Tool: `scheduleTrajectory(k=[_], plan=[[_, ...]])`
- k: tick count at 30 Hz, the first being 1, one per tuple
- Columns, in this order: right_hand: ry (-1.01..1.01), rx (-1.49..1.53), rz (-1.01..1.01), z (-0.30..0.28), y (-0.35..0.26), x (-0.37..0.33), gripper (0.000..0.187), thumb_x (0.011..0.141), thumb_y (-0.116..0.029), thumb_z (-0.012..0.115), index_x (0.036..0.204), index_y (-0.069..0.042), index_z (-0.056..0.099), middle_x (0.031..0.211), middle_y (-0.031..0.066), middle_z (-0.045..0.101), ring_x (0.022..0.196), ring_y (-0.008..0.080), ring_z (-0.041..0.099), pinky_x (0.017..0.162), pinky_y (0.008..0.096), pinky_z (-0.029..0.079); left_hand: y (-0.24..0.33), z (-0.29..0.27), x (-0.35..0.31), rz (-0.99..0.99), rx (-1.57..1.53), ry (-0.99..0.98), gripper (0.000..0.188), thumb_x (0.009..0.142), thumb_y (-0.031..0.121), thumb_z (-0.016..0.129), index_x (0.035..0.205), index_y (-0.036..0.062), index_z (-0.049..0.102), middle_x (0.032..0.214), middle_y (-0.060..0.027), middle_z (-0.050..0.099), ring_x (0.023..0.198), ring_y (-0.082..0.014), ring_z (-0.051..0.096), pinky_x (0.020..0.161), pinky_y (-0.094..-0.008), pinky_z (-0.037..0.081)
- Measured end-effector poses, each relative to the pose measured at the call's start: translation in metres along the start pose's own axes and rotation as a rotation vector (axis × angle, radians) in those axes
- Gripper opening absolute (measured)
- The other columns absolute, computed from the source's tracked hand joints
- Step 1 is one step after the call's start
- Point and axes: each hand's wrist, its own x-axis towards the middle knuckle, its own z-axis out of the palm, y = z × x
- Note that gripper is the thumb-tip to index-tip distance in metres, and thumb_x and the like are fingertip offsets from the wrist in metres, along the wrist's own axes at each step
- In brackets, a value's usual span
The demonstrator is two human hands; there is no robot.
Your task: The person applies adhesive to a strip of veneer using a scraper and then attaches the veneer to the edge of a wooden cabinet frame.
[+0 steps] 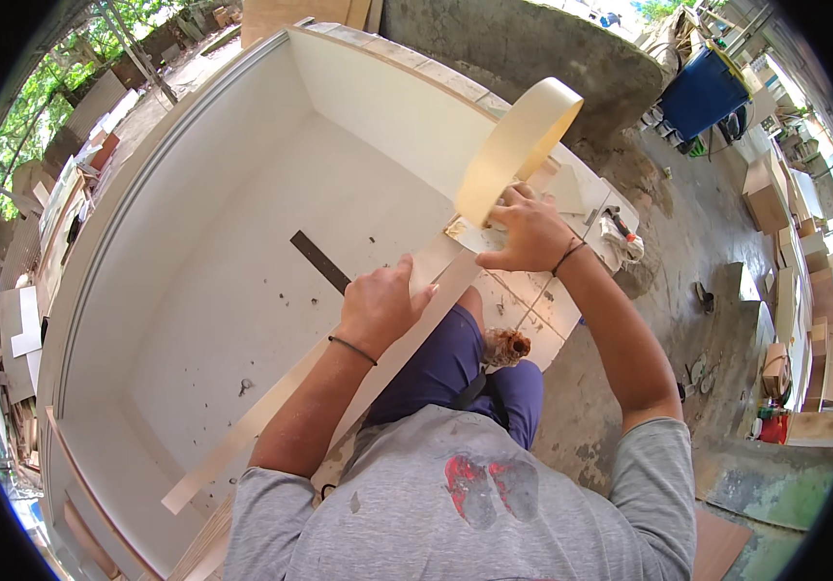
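A long pale edging strip (252, 423) runs along the near edge of a large white open box (227, 218). Beyond my hands its far length curls up into a wide loop (503, 145). My left hand (378, 308) grips the strip at the box's edge, thumb on the near side and fingers over the far side. Farther right, my right hand (535, 232) sits at the foot of the loop. Its thumb and fingers close round a flat whitish piece (477, 236) lying against the strip; its kind is not clear.
A dark flat bar (319, 261) and scattered crumbs lie inside the box. Beside my knee is a brown-stained lump (506, 347) on pale tiles. A red-and-black-handled tool (620, 225) lies farther right. Stacked boards (828, 320) and a blue bin (704, 94) stand at the right.
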Motion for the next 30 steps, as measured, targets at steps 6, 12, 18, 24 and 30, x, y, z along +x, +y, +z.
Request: scheduleTrajectory(k=[6,12,18,24,30], plan=[[-0.096,-0.018,0.059,-0.016,0.004,-0.017,0.062,0.065,-0.056,0.072,0.112,-0.015,0.071,0.126,0.0128,0.059,0.125,0.0311,0.047,0.093,0.0616,0.040,-0.003,0.005,0.002,0.032,-0.006,0.046,0.059,0.089,0.048,0.062,0.126,0.0024,0.059,0.087,-0.0229,0.070,0.086,-0.0401,0.069,0.076,-0.0490,0.055],[-0.167,0.057,0.119,-0.044,-0.005,-0.043,0.067,0.072,-0.051,0.076,0.125,-0.011,0.065,0.132,0.0138,0.056,0.128,0.0315,0.047,0.103,0.0487,0.038,-0.001,0.000,0.007,0.054,0.000,0.019,0.052,0.087,0.046,0.064,0.114,0.0014,0.062,0.088,-0.0229,0.070,0.088,-0.0400,0.069,0.078,-0.0489,0.054],[-0.022,0.698,-0.086,-0.032,0.008,-0.026,0.058,0.082,-0.036,0.074,0.129,-0.004,0.062,0.132,0.0167,0.057,0.126,0.0312,0.051,0.107,0.0396,0.040,0.017,0.006,0.043,0.103,-0.046,0.015,0.051,0.085,0.045,0.066,0.110,0.0010,0.064,0.092,-0.0227,0.070,0.089,-0.0397,0.068,0.080,-0.0487,0.054],[-0.087,0.660,-0.065,-0.021,0.015,-0.014,0.063,0.081,-0.038,0.074,0.131,-0.004,0.059,0.137,0.0161,0.053,0.129,0.0315,0.048,0.110,0.0408,0.037,0.022,0.007,0.047,0.089,-0.037,0.085,0.061,0.083,0.047,0.068,0.119,-0.0007,0.061,0.100,-0.0231,0.069,0.097,-0.0379,0.067,0.084,-0.0467,0.053],[-0.045,0.487,-0.053,-0.008,0.022,-0.023,0.064,0.076,-0.042,0.077,0.130,-0.009,0.063,0.136,0.0148,0.053,0.129,0.0328,0.047,0.108,0.0423,0.038,-0.019,0.013,0.015,0.162,-0.096,0.162,0.071,0.082,0.049,0.070,0.130,-0.0007,0.056,0.100,-0.0233,0.069,0.096,-0.0373,0.067,0.083,-0.0454,0.054]])
